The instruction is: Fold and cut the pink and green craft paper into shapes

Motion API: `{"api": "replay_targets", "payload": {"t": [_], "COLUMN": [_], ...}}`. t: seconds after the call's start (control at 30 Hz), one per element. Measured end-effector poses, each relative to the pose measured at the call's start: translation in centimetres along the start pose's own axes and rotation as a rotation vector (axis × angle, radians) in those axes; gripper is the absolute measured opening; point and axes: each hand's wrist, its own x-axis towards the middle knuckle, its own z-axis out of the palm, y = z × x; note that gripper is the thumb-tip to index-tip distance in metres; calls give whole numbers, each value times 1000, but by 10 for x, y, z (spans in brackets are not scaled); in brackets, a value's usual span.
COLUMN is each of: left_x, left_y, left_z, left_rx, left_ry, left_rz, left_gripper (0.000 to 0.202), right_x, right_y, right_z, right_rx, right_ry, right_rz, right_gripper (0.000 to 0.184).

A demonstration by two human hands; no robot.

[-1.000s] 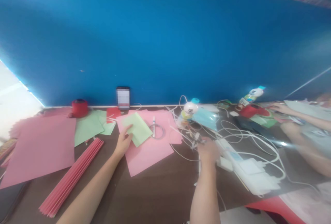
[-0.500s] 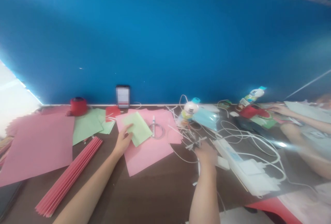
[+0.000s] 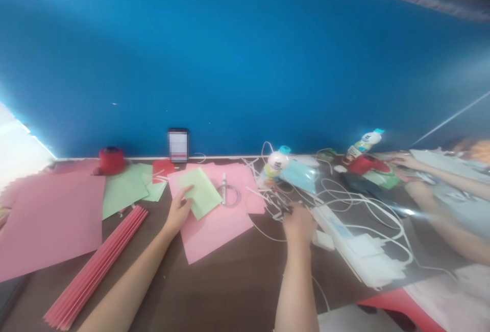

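Your left hand (image 3: 178,214) lies loosely spread on the near edge of the green paper (image 3: 201,198), with the thumb on top. The paper rests on a pink sheet (image 3: 216,231) that runs under and beyond your fingers. Your right hand (image 3: 299,222) sits among the white cables (image 3: 272,200), with the power strip (image 3: 334,222) just to its right. The blur hides whether it grips anything.
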Motion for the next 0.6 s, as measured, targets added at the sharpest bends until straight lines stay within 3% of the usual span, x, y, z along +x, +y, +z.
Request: {"api": "replay_targets", "payload": {"t": [0.33,0.5,0.6], "left_x": [0,0,0], "left_y": [3,2,3], "left_z": [0,-1,-1], "left_rx": [-2,-2,-17], "left_ry": [13,12,16], "left_rz": [-5,7,5], "left_gripper": [43,43,43], "right_x": [-13,-8,-7], "right_y": [-13,-8,-8], "right_z": [-18,-18,-18], "right_rx": [9,245,344], "right_ry": [30,-93,-62], "right_rz": [-28,-24,1], "right_gripper": [44,44,37]}}
